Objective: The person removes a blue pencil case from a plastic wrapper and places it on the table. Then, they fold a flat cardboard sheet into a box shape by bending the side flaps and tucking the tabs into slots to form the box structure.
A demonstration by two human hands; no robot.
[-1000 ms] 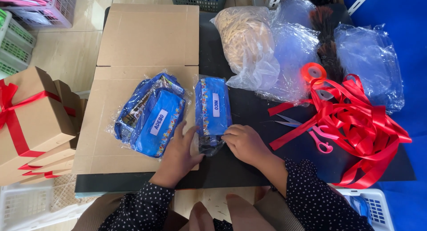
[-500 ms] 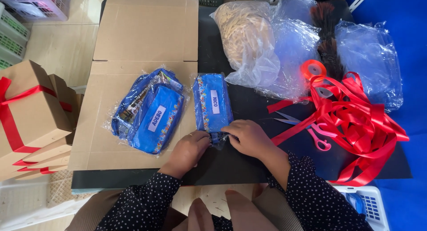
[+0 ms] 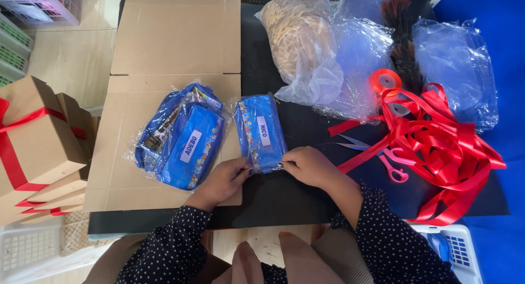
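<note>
I see my left hand (image 3: 221, 180) pinching the near edge of a small blue pouch in clear wrap (image 3: 259, 132), fingers closed on the plastic at its lower left corner. My right hand (image 3: 307, 166) grips the same near edge from the other side, fingers curled shut on the wrap at the lower right corner. The pouch lies flat just beyond both hands, straddling the edge of the flattened cardboard sheet (image 3: 175, 38) and the dark desk (image 3: 306, 196), with a white label on its top face.

Just to the left of my left hand, and touching the sheet under it, lies a larger blue wrapped bag (image 3: 183, 136), tilted, with its own white label. Further left of that hand stand brown cardboard boxes tied with red ribbon (image 3: 38, 136), stacked beside the desk.

To the right of my right hand, near but not touching it, lie pink-handled scissors (image 3: 383, 158) on the desk, partly under a loose heap of red ribbon (image 3: 443, 147). A roll of red ribbon (image 3: 385, 80) sits beyond that heap. Well beyond my hands are clear plastic bags (image 3: 355, 65), one holding pale straw-like filling (image 3: 298, 38). A white basket (image 3: 456, 251) shows at the near right corner, below the desk edge.
</note>
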